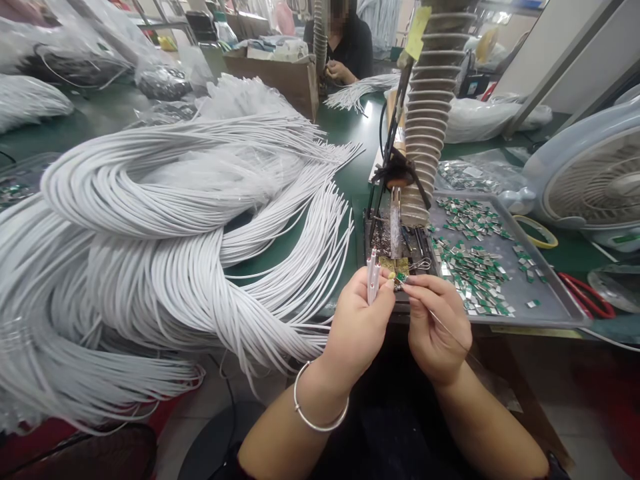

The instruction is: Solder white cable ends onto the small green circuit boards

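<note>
My left hand (361, 320) is closed around a short bunch of white cables (373, 277), whose stripped ends show red wire tips. Its thumb and a yellow-tipped finger meet beside a small green circuit board (401, 276). My right hand (440, 327) pinches that board at its right side, and a thin wire (443, 321) runs back across the palm. Both hands are just below a soldering iron (395, 220) fixed upright, tip down, over a dark work block. Exactly how cable and board touch is too small to tell.
Large bundles of white cable (150, 267) cover the left of the table. A grey tray (530, 267) of small green boards stands at right, with red scissors (590, 297), yellow tape (536, 231) and a fan (600, 173). A ribbed hose (430, 113) hangs behind the iron. Another person sits opposite.
</note>
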### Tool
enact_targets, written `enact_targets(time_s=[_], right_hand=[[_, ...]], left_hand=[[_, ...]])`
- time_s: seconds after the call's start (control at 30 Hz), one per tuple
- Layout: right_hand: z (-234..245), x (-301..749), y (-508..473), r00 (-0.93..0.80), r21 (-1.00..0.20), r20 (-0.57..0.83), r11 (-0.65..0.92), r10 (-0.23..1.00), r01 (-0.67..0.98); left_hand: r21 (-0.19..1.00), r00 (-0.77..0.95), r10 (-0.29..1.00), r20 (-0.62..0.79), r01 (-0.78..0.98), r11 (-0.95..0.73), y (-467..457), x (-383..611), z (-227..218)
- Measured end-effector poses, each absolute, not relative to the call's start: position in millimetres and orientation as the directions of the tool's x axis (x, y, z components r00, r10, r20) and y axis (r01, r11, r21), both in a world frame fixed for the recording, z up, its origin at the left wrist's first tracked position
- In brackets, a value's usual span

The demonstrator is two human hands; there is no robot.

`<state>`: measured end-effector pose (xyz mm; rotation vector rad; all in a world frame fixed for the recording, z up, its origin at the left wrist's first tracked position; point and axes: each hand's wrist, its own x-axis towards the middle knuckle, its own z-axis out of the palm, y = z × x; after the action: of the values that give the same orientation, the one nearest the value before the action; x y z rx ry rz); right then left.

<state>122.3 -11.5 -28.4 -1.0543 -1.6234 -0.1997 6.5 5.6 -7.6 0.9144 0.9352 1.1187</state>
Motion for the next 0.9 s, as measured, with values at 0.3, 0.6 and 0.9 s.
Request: enact_targets(time_s=[0.3, 0.6, 0.9], right_hand=[[-26.9, 122.0, -10.0, 0.036, -0.4, 0.846, 0.589, 0.532, 0.703], [-25.1, 121.0, -9.7, 0.032, -0.393, 0.852, 0.598, 0.522, 0.699], [-28.4, 122.5, -14.0, 0.029, -0.402, 0.846, 0.602, 0.532, 0.69]], left_hand=[[0.93, 0.166, 0.978, -0.125, -0.324, 0.174, 5.9, 6.5, -3.3], [0.928, 0.168, 0.98, -0.109, -0.335, 0.16, 5.3, 5.3, 1.3], [0.928, 0.174, 0.976, -0.127, -0.326, 0.179, 4.7, 5.9, -6.3]])
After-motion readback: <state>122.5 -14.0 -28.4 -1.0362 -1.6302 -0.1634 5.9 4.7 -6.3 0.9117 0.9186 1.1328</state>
